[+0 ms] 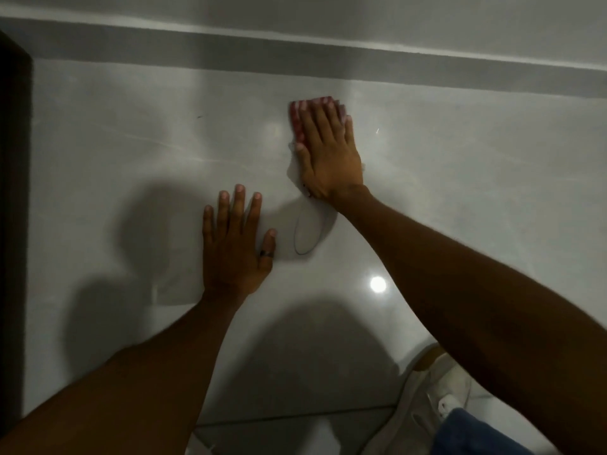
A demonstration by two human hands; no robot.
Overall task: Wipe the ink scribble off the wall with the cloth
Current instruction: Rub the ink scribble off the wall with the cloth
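A glossy pale grey tiled surface (443, 178) fills the view. On it runs a thin looped ink scribble (300, 238), just below my right wrist. My right hand (325, 152) lies flat, fingers together, pressing a red cloth (297, 118) against the surface; only the cloth's top and left edges show past the fingers. A pale part of the cloth or a wet smear (295, 172) shows left of the palm. My left hand (235, 244) is spread flat on the surface, holding nothing, left of the scribble, with a dark ring on the thumb.
A darker grey band (427, 65) crosses the top, with a lighter surface above it. A dark frame (13, 208) edges the left side. A white shoe (437, 395) and blue trouser leg (466, 435) sit at the bottom right. A lamp reflection (377, 284) glares on the tile.
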